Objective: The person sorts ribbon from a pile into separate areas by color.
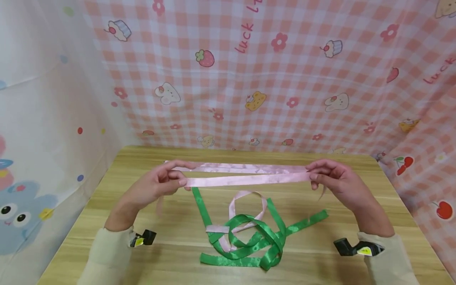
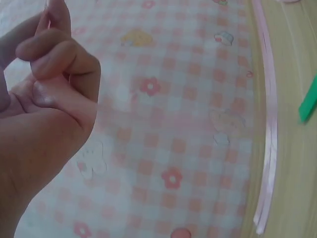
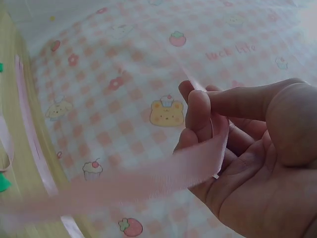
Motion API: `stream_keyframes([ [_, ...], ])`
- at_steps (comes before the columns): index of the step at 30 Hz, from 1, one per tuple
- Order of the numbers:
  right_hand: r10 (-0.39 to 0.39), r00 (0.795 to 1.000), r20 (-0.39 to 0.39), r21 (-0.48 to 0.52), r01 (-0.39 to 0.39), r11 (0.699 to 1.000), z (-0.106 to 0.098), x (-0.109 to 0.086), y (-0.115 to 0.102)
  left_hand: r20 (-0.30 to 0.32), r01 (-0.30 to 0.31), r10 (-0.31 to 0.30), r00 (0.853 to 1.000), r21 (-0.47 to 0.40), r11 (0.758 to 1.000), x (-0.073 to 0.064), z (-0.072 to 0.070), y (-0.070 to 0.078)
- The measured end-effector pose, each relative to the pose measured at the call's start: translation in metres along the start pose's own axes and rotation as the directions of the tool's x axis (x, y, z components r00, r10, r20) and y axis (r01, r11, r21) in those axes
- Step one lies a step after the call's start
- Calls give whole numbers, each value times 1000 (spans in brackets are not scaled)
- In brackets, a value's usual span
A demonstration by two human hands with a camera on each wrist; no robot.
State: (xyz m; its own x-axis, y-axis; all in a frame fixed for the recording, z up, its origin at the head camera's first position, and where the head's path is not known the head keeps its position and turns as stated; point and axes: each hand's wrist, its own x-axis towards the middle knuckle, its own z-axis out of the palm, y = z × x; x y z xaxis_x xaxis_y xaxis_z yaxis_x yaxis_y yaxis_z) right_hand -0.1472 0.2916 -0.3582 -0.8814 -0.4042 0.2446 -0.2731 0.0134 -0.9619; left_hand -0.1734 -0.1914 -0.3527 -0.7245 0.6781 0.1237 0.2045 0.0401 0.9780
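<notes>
left hand [image 1: 158, 182]: at 10 o'clock of green ribbons [image 1: 246, 252], pinches held pink ribbon [image 1: 246, 181] by 9 o'clock end
right hand [image 1: 335, 178]: at 2 o'clock, pinches same strip by 3 o'clock end
held pink ribbon: stretches raised between both hands
flat pink ribbons [image 1: 228, 168]: lie on table [image 1: 171, 237] at 12 o'clock
green ribbons: sprawl tangled with loose pink ribbon [image 1: 217, 229]
</notes>
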Motion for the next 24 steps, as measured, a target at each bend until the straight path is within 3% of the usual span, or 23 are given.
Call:
stream_keyframes([
  [4,21,1000,-3,4,-21,1000,-8,-5,3,1,24,-24,1000,-19,1000,-11,-10,-2],
  [8,42,999,-24,-31,-43,999,-17,-13,4,-19,70,-70,997,24,997,-22,-20,-2],
  [11,50,998,-41,-44,-52,998,-25,-19,5,-24,70,-69,997,48,996,-29,-26,-2],
  [15,48,998,-45,8,-48,999,-35,-27,8,-90,97,-91,992,58,994,-37,-34,-4],
  [19,54,997,-59,32,-52,998,-45,-34,15,-181,146,-131,975,72,987,-43,-41,-12],
  [24,106,991,-83,23,-105,994,-58,-42,23,-194,146,-128,973,83,986,-51,-50,-23],
])
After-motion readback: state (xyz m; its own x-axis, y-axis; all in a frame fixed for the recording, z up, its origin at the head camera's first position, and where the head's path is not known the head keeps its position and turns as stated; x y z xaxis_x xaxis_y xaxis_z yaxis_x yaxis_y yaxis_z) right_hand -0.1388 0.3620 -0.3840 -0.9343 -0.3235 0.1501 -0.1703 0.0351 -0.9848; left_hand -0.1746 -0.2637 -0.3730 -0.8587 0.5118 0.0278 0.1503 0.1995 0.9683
